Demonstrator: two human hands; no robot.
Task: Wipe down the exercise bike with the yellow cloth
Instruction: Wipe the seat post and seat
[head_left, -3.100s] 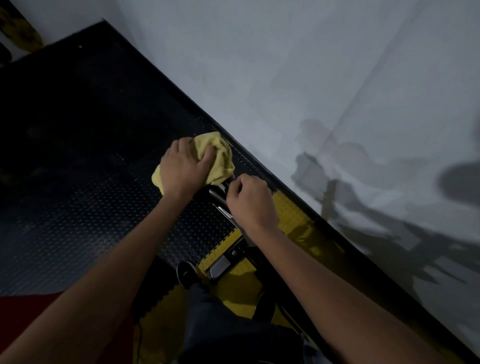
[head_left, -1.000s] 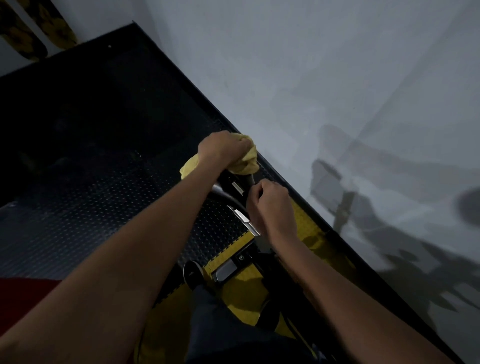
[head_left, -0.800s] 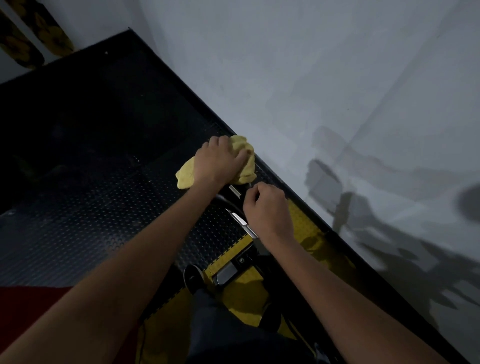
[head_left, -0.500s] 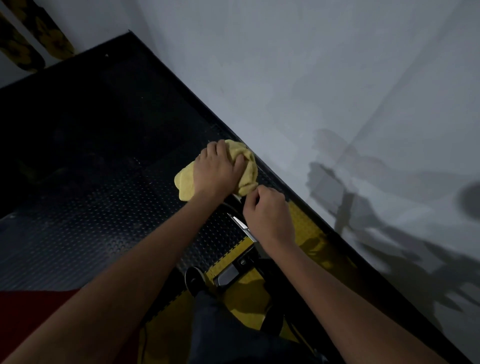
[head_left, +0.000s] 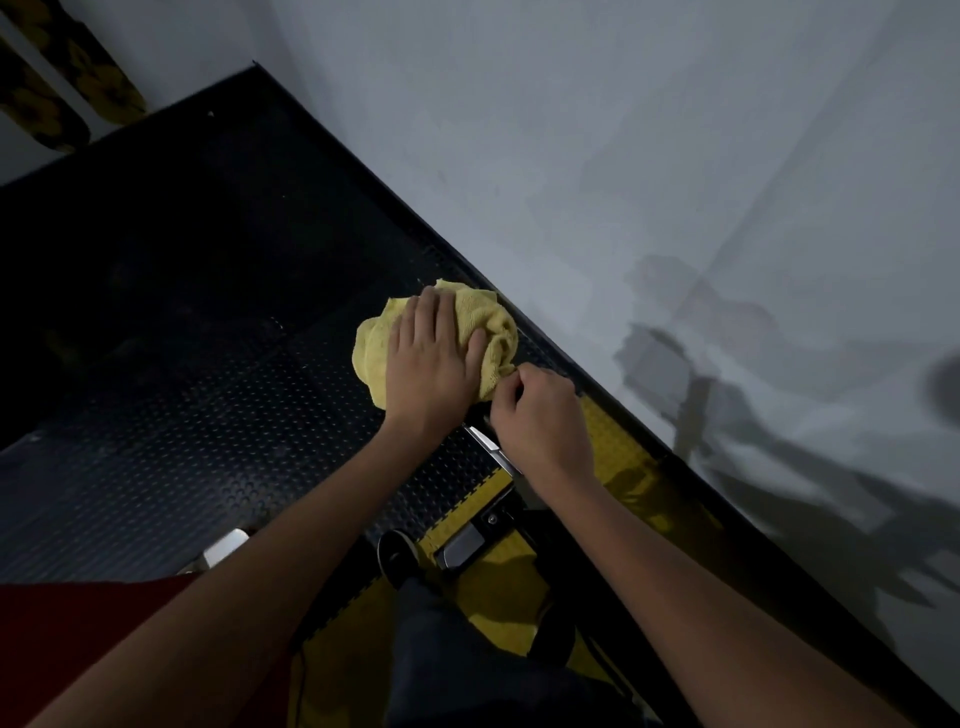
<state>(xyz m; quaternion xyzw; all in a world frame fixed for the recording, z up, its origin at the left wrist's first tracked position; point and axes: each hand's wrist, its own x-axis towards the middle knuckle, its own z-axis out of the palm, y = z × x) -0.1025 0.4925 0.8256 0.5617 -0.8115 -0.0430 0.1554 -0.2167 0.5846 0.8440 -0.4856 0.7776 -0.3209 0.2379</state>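
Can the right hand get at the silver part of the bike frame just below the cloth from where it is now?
Probably yes. The right hand sits curled right beside the silver strip, nothing between them. The left hand presses the yellow cloth higher up and leaves the strip uncovered.

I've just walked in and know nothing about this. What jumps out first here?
The bright yellow cloth at the centre, bunched under the left hand, which presses it onto the top of the dark exercise bike. Just right of it, the right hand curls around part of the bike. Behind them, a black studded floor mat meets a grey wall crossed by shadows.
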